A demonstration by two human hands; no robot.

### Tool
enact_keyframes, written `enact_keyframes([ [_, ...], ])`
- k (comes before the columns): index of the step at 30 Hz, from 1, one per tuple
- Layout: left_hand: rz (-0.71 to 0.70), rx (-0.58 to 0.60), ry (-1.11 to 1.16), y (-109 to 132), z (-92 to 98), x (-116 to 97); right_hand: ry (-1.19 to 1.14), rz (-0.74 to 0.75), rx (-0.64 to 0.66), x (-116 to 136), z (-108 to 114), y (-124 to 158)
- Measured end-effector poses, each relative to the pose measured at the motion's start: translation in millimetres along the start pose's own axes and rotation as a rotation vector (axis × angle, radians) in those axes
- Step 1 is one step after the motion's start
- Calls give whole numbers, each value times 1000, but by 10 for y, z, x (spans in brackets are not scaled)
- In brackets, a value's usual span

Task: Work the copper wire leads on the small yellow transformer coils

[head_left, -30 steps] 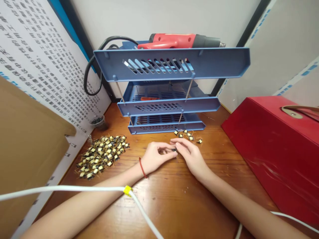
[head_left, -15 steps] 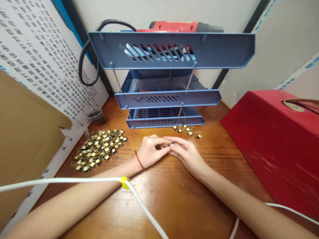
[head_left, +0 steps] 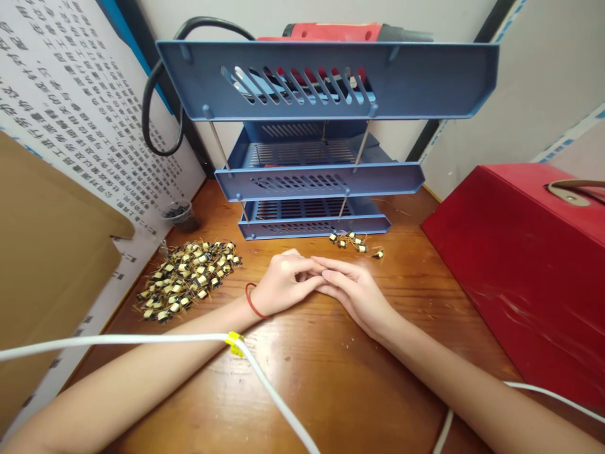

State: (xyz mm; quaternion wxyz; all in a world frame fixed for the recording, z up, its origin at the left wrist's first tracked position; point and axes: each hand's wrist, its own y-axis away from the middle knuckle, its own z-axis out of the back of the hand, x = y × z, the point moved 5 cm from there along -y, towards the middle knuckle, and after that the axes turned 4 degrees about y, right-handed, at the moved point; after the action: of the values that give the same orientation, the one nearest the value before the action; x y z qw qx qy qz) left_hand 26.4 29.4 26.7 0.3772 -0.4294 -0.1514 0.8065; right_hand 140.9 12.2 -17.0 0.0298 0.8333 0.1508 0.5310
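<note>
Your hands meet on the wooden bench [head_left: 331, 384], near the blue tray rack [head_left: 326, 82].
Your left hand [head_left: 283, 284] and right hand [head_left: 354, 293] curl together, grip unclear; small transformers [head_left: 186, 277] lie heaped left, a smaller cluster [head_left: 352, 241] farther off.

- There was one bare left hand [head_left: 284, 282].
- There was one bare right hand [head_left: 357, 295].
- There were three blue slotted plastic trays [head_left: 316, 181].
- There was one red hot-air gun [head_left: 331, 31].
- There was one large heap of small yellow-wound transformers [head_left: 186, 277].
- There was one small cluster of yellow-wound transformers [head_left: 352, 241].
</note>
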Motion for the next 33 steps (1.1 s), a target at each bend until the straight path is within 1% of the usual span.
enact_keyframes([
  [5,-43,-26,-12,-2,-2,-32,-40,-25,4,-19,-22,8],
  [12,-43,-60,-14,6,0,-48,-30,-11,20,-25,-4,17],
  [15,-17,-55,-16,5,0,-64,-14,3,27,-18,-2,18],
  [20,70,-45,-7,12,-6,-66,19,50,49,-6,-14,37],
  [25,127,-37,10,17,-14,-28,28,47,71,-19,-3,33],
  [33,134,-14,44,16,-20,-19,21,17,41,-31,21,7],
])
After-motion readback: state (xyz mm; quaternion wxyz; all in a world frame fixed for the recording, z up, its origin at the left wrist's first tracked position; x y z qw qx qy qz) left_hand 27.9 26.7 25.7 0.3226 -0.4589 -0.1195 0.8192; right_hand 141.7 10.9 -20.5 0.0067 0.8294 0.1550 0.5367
